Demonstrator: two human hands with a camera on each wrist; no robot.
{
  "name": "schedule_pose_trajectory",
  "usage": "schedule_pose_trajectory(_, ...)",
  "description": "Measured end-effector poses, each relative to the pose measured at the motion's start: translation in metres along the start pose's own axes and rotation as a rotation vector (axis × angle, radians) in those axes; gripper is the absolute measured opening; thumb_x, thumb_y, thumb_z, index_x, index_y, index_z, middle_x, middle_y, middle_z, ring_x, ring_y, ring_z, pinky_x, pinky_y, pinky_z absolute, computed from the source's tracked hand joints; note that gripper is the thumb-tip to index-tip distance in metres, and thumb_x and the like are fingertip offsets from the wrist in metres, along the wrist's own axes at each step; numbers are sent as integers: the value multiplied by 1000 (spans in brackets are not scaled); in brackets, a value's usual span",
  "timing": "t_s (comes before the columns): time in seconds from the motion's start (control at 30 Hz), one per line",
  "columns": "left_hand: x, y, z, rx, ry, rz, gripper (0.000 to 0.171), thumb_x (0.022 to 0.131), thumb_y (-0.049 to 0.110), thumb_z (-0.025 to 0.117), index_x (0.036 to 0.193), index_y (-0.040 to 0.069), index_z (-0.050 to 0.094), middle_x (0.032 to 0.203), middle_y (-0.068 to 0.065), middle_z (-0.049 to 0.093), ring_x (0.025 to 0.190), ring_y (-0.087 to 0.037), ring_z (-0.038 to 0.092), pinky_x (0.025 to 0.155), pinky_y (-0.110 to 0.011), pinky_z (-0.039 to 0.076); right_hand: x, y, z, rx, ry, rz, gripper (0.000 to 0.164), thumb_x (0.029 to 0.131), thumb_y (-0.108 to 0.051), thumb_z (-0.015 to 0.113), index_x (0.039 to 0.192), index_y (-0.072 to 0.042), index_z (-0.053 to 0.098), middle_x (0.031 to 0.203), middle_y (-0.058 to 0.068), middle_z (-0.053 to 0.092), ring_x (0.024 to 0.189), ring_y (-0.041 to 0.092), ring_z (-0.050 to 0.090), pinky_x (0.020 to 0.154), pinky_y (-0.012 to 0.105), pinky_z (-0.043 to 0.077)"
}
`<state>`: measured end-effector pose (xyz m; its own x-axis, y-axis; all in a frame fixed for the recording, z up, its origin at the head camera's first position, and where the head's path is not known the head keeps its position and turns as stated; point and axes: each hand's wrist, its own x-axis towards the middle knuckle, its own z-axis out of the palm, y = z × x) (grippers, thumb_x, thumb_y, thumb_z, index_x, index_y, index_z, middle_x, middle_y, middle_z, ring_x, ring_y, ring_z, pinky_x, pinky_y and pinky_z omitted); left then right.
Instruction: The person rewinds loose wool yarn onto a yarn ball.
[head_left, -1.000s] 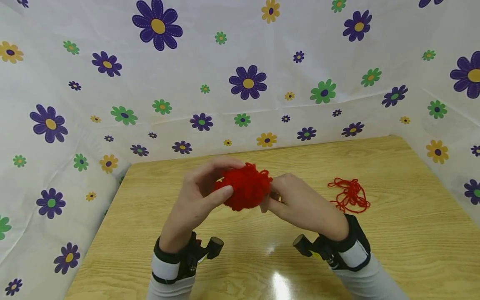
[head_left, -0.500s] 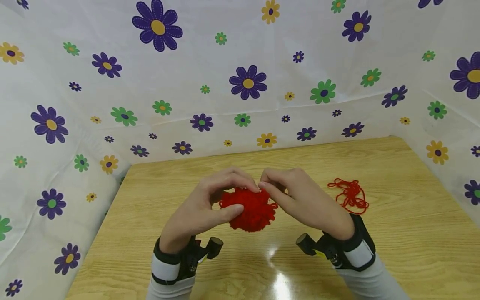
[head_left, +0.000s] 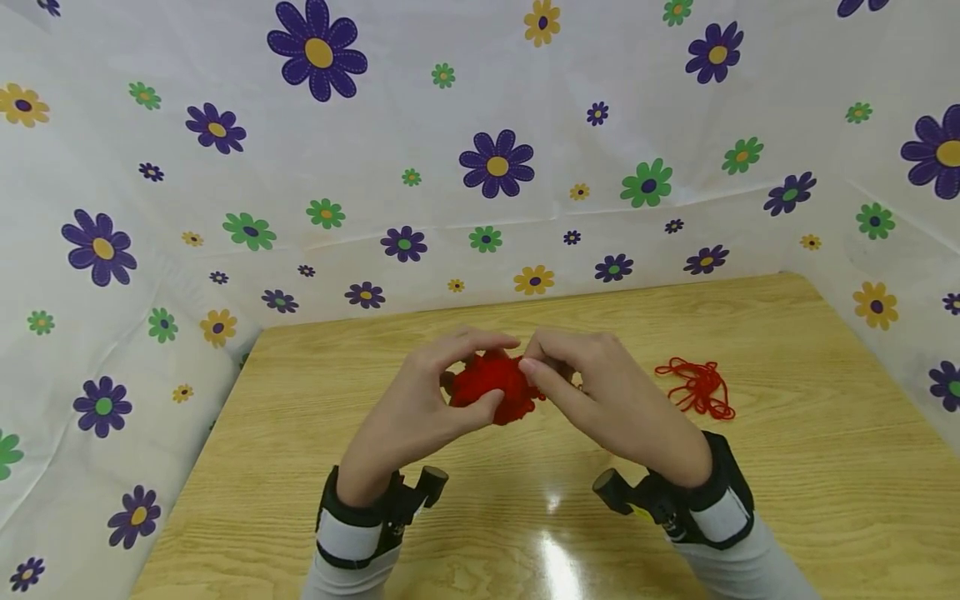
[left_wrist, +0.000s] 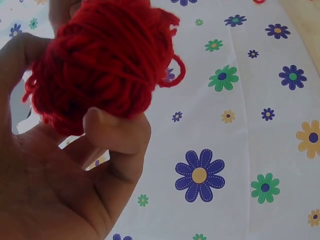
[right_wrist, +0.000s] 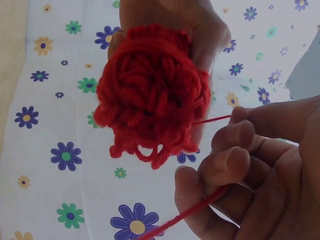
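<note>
Fingers of the left hand (head_left: pixel 427 404), partly curled, held the red yarn ball (head_left: pixel 487 387) between both hands above the tabletop (head_left: pixel 322 371); just to its right, the right hand (head_left: pixel 600 387) pinched a straight strand (right_wrist: pixel 212 119) running from the ball.

Yarn ball (head_left: pixel 487 390): matt, fuzzy fibre, rough with loops; loose yarn (head_left: pixel 703 387) looks the same. Tabletop (head_left: pixel 825 467): wood-grain, smooth, glossy enough to throw glare. Flowered backdrop (head_left: pixel 405 125): creased sheet, cloth or thin plastic, can't tell which.
</note>
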<state>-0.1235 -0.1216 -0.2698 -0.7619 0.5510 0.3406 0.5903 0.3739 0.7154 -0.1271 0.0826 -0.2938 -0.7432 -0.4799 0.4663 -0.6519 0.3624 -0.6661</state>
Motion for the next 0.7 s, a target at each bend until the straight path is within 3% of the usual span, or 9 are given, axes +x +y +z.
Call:
schedule_pose_trajectory(0.33, 3, -9, 2, 1, 232, 70, 23, 77, 4, 63, 100, 7, 62, 101, -1, 57, 84, -13, 55, 55, -27, 51, -2, -1, 1, -16, -39, -27, 9, 89, -28, 51, 84, -23, 56, 63, -11, 48, 57, 6, 45, 48, 24, 39)
schedule_pose_trajectory(0.43, 4, -22, 4, 4, 249, 85, 23, 78, 9, 64, 100, 11, 62, 101, 2, 57, 86, -13, 56, 56, -26, 51, -3, -1, 0, -13, -44, -40, 10, 89, -29, 50, 84, -22, 57, 63, -11, 48, 57, 6, 46, 49, 23, 40)
schedule_pose_trajectory(0.53, 4, -25, 5, -3, 251, 93, 22, 78, 12, 64, 100, 13, 62, 102, 3, 57, 86, -13, 56, 58, -25, 52, -3, -2, -1, -8, -42, -49, 10, 89, -29, 51, 84, -22, 57, 63, -11, 49, 57, 5, 46, 49, 22, 42)
schedule_pose_trajectory(0.7, 3, -15, 4, -24, 257, 107, 21, 77, 5, 64, 98, 7, 61, 100, -2, 58, 86, -14, 56, 59, -27, 52, -3, 0, -3, 8, -28, -63, 11, 89, -29, 51, 84, -22, 58, 62, -11, 49, 56, 4, 45, 49, 22, 41)
